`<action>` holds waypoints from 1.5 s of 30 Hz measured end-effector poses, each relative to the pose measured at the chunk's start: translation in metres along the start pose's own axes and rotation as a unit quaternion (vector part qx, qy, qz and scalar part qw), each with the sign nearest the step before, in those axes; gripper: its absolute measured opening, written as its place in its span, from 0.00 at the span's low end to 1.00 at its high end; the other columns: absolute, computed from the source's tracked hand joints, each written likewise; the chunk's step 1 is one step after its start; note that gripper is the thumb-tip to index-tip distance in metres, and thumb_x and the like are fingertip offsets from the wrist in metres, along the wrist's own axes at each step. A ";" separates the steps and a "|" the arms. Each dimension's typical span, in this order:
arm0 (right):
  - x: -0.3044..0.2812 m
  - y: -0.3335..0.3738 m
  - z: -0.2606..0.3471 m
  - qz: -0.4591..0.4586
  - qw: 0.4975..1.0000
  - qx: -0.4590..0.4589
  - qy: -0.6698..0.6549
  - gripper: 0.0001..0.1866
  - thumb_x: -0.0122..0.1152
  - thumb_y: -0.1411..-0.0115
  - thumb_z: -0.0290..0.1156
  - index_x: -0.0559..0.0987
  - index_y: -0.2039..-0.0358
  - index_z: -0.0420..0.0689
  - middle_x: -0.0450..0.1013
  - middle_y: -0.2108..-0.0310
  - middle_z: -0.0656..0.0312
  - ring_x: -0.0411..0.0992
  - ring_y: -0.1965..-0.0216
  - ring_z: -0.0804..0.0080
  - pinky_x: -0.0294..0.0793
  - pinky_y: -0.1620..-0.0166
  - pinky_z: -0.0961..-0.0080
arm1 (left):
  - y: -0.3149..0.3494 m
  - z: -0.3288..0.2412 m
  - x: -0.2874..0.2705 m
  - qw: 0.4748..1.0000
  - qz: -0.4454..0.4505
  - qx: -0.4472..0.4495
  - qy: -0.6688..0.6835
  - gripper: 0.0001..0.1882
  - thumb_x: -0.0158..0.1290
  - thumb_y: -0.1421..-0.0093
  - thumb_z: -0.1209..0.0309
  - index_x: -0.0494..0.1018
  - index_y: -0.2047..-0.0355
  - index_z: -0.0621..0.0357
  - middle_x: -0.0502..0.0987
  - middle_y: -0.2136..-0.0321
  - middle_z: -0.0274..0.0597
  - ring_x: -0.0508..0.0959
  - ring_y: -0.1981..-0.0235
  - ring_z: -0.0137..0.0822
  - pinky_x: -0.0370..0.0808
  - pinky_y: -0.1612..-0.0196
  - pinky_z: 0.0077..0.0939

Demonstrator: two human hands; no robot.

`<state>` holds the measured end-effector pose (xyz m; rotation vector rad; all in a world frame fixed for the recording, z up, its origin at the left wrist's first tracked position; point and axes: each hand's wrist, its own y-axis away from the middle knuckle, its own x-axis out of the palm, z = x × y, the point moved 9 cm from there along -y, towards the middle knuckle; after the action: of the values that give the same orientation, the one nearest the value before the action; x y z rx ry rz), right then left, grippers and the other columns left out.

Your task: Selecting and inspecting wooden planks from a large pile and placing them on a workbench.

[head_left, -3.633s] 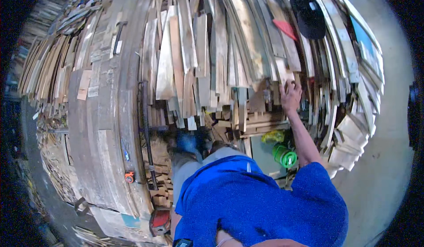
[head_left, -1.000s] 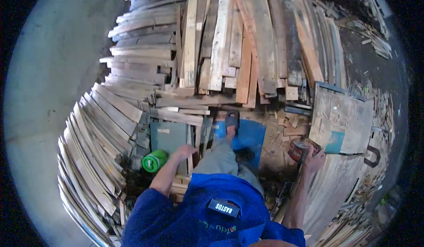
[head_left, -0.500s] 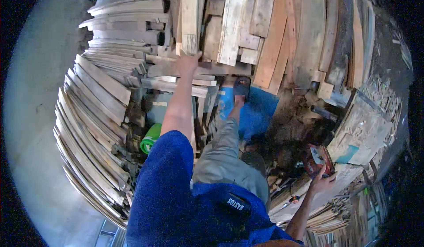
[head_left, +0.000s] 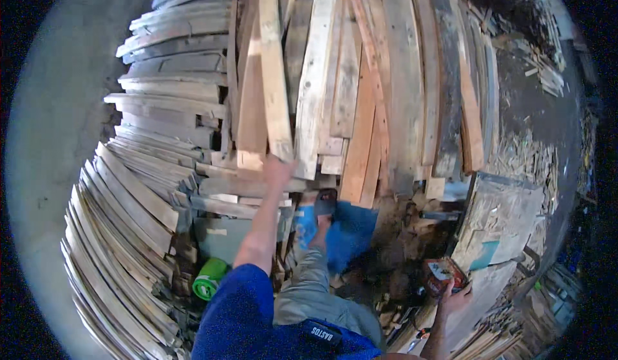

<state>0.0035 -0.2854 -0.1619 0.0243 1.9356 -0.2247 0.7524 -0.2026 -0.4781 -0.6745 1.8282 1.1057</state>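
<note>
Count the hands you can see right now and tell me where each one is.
2. The left hand reaches up to the lower end of a pale wooden plank; the right hand is low at right, holding a small red box.

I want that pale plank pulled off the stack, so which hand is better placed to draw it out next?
Left. The left hand is already at the lower end of the pale plank on the stack. The right hand is low and off to the side, against a small red box.
</note>
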 end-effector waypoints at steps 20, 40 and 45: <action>0.035 -0.042 -0.026 0.056 0.975 0.069 -0.204 0.30 0.63 0.42 0.52 0.78 0.51 0.37 0.72 0.47 0.40 0.70 0.46 0.40 0.71 0.44 0.55 | 0.121 -0.224 -0.120 0.746 0.260 0.042 0.612 0.26 0.67 0.46 0.56 0.76 0.54 0.61 0.80 0.63 0.35 0.76 0.65 0.28 0.73 0.65 0.25; -0.004 0.007 0.280 0.353 0.832 -0.067 -0.422 0.33 0.55 0.40 0.62 0.80 0.71 0.38 0.77 0.67 0.42 0.77 0.62 0.46 0.72 0.58 0.53 | 0.505 -0.174 0.028 0.710 0.629 0.265 0.172 0.26 0.58 0.40 0.44 0.79 0.61 0.57 0.81 0.69 0.37 0.79 0.70 0.34 0.75 0.65 0.30; -0.030 0.063 0.168 0.324 0.814 -0.038 -0.481 0.25 0.62 0.39 0.51 0.76 0.75 0.37 0.71 0.77 0.48 0.71 0.75 0.62 0.68 0.68 0.63 | 0.340 -0.183 -0.019 0.726 0.410 0.048 0.550 0.22 0.51 0.34 0.46 0.75 0.62 0.54 0.78 0.70 0.38 0.77 0.69 0.28 0.74 0.69 0.27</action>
<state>0.1775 -0.2496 -0.2019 0.4316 0.8301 0.2713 0.4211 -0.2094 -0.2784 -0.4538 3.4295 1.2003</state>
